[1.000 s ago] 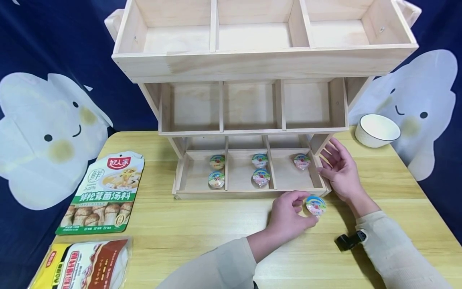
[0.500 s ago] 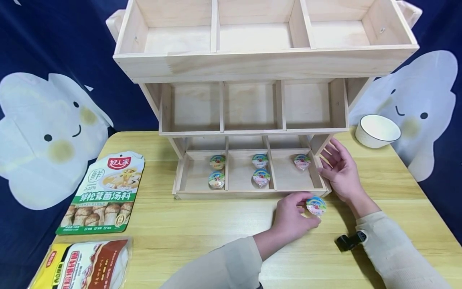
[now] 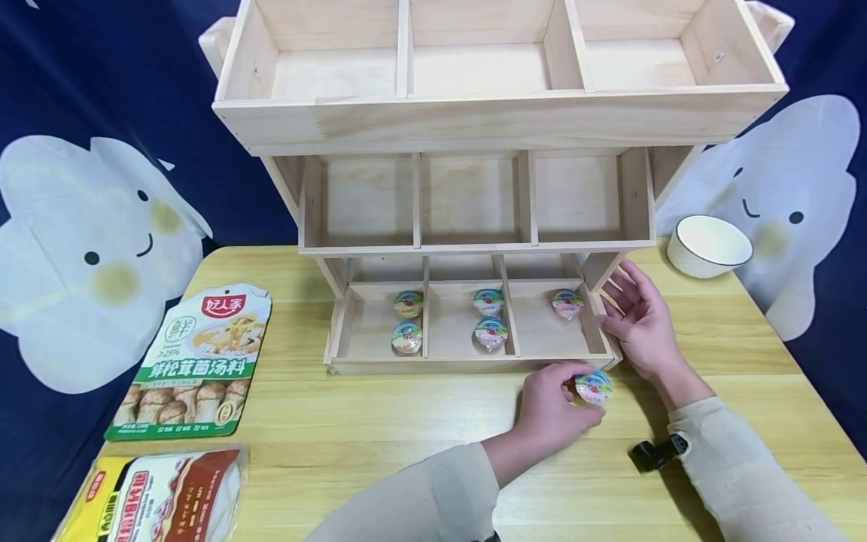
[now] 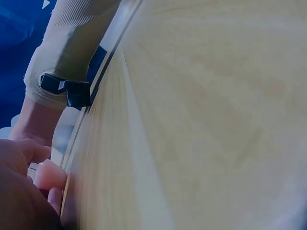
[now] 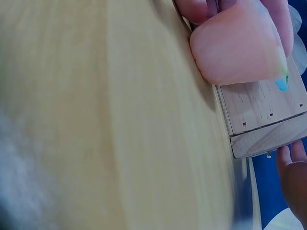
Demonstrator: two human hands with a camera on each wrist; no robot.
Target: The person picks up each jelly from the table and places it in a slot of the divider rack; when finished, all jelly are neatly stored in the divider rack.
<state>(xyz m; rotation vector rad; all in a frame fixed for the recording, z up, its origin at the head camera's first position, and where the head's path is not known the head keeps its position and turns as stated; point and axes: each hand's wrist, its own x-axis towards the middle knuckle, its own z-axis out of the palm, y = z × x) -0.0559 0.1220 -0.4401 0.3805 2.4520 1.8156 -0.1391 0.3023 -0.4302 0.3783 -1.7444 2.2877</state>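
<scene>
My left hand (image 3: 557, 406) pinches a jelly cup (image 3: 593, 387) between thumb and fingers, just in front of the wooden rack's bottom tray (image 3: 433, 366). Its pink side shows large in the right wrist view, where the jelly cup (image 5: 235, 45) is close to the tabletop. Inside that tray, two jelly cups (image 3: 407, 336) lie in the left compartment, two jelly cups (image 3: 491, 332) in the middle and one jelly cup (image 3: 567, 302) in the right. Beside the tray's right end is my right hand (image 3: 640, 324), fingers loosely bent and fingertips against the rack's side, holding nothing.
Above the tray rise the rack's middle tier (image 3: 474, 247) and top tier (image 3: 501, 124), each split into three compartments. A mushroom soup packet (image 3: 193, 361) and another food packet (image 3: 156, 497) lie at left. A white bowl (image 3: 704, 260) stands at the right edge.
My left hand has shifted slightly to the right while pinching the jelly cup, which has hardly moved. The right hand and the other jelly cups stay where they were.
</scene>
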